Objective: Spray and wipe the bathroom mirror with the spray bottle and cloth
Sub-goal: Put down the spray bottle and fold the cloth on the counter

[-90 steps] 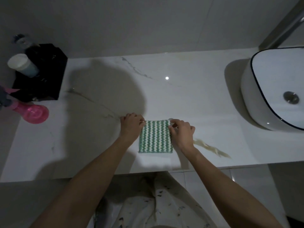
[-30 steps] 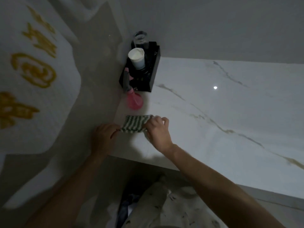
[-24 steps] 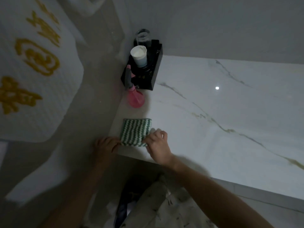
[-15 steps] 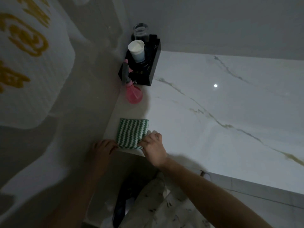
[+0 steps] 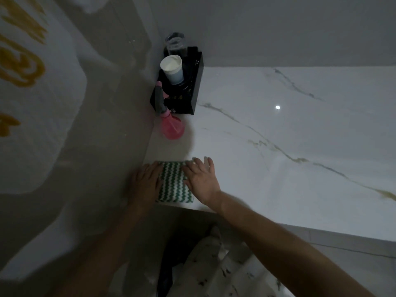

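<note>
Cloth [image 5: 174,182] lies folded under my flat, open left hand [image 5: 145,183] and right hand [image 5: 201,181], gripping nothing; next I probably lift off.

The left and right edges of the folded green-and-white zigzag cloth [image 5: 174,183] lay hidden under the flat hands. The pink spray bottle's [image 5: 172,127] nozzle was too dark to make out. The white marble table [image 5: 300,133] ran off the right edge.
</note>
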A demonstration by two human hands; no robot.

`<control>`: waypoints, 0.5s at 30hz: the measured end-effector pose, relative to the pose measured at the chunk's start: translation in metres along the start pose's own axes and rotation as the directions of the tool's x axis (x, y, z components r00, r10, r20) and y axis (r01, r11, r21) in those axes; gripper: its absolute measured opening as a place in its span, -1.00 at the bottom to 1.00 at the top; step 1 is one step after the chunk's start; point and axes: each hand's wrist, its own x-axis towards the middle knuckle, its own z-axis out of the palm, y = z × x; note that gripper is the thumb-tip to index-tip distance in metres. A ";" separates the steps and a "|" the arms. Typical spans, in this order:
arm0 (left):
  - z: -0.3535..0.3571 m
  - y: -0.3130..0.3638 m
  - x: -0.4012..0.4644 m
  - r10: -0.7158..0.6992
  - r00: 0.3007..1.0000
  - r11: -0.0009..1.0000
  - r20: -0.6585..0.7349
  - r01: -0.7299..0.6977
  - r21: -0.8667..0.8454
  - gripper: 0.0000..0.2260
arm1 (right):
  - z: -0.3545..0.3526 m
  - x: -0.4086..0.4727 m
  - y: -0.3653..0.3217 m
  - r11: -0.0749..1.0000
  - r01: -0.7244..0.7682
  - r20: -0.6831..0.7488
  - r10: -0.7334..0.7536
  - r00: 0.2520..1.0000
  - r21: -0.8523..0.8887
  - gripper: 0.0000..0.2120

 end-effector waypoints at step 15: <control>-0.010 -0.003 0.037 0.125 0.988 0.989 0.087 -0.116 -0.096 -0.58 | -0.007 0.009 0.006 0.974 -0.217 0.003 0.218 0.976 0.058 -0.51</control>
